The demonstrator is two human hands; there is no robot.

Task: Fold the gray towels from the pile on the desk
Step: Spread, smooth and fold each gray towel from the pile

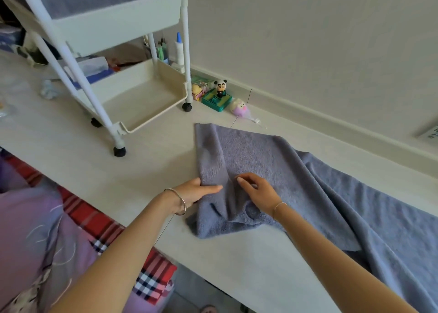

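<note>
A rumpled gray terry towel (pixel 296 182) is spread across the pale desk (pixel 94 165) at centre right. Its left edge is pinched by the left hand (pixel 196 190). The right hand (pixel 260 191) is laid on it with fingers bent, its grasp not discernible.
</note>
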